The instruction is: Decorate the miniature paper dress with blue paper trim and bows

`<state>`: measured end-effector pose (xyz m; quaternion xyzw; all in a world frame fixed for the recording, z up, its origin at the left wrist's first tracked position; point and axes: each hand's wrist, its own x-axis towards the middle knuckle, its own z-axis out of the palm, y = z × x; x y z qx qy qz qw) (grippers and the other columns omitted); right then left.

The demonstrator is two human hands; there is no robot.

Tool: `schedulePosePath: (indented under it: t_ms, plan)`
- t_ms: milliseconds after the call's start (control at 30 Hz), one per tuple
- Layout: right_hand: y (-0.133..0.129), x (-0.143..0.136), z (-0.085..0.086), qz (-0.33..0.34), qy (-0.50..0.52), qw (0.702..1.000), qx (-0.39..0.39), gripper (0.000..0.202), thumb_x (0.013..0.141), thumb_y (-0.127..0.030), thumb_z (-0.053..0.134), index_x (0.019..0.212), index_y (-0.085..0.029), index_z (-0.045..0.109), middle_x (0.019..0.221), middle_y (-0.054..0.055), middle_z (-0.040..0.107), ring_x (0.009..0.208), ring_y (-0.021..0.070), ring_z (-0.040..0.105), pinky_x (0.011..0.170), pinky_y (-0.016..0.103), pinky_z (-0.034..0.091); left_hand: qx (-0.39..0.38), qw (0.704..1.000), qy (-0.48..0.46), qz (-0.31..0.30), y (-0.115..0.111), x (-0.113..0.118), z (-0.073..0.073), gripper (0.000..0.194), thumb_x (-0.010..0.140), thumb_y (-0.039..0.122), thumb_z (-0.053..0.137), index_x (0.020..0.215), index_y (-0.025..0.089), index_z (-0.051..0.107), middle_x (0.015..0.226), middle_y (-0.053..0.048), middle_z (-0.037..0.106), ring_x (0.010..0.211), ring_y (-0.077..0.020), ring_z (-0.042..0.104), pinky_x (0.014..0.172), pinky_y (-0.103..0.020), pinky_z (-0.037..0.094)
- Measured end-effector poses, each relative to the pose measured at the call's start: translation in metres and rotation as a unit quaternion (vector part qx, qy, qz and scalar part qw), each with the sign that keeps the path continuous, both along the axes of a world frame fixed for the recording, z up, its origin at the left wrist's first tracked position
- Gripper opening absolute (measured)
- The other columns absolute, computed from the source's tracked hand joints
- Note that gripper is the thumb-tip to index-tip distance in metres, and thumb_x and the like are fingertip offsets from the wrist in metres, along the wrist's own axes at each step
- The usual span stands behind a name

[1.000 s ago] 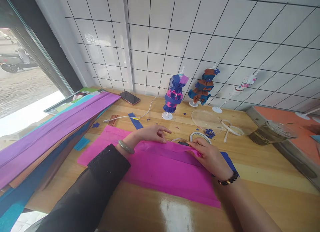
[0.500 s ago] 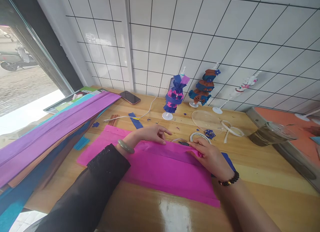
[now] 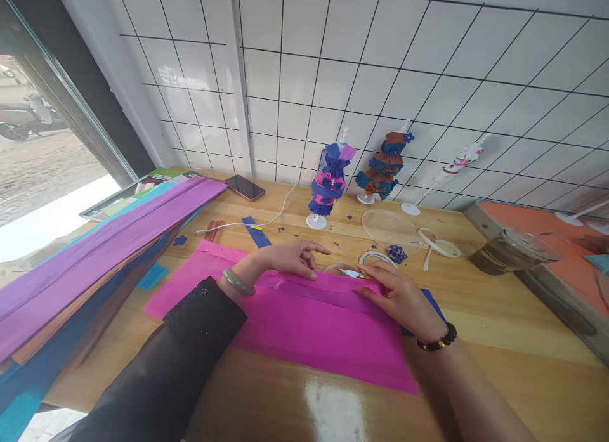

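A sheet of bright pink crepe paper (image 3: 328, 337) lies across the table in front of me, its far long edge folded over. My left hand (image 3: 292, 259), with a jade bangle at the wrist, rests over the far edge. Its index finger is stretched out and its thumb touches the fold, fingers apart. Farther right along that edge, my right hand (image 3: 397, 296), wearing a black bead bracelet, has thumb and fingers around the folded paper. Just behind the fold lie a roll of tape (image 3: 378, 259) and a shiny metal piece (image 3: 351, 273), mostly hidden.
Stacked crepe paper strips (image 3: 118, 239) run along the left, near a phone (image 3: 245, 187) and white cable (image 3: 280, 214). Small decorated dress stands (image 3: 328, 188) line the tiled wall. To the right are a clear disc (image 3: 390, 227), a lidded cup (image 3: 511, 257) and an orange-topped tray (image 3: 533, 223).
My right fingers have shifted slightly on the fold, with a little more room between thumb and fingertips. My left hand has barely moved. The view has tilted a little.
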<state>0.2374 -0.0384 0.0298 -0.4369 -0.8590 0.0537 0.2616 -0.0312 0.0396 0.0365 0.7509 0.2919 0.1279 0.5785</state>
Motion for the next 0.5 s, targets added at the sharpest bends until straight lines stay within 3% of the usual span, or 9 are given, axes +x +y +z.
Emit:
schedulePosePath:
  t_ms: [500]
  plan:
    - [-0.0065, -0.0057, 0.0077, 0.007, 0.008, 1.0, -0.012, 0.025, 0.084, -0.033, 0.054, 0.105, -0.022, 0.062, 0.096, 0.009, 0.064, 0.089, 0.0202, 0.061, 0.076, 0.035, 0.052, -0.001, 1.0, -0.014, -0.001, -0.0095, 0.0079, 0.0046, 0.063, 0.069, 0.022, 0.068, 0.128, 0.021, 0.045, 0.078, -0.001, 0.066, 0.073, -0.0116, 0.06, 0.067, -0.024, 0.043]
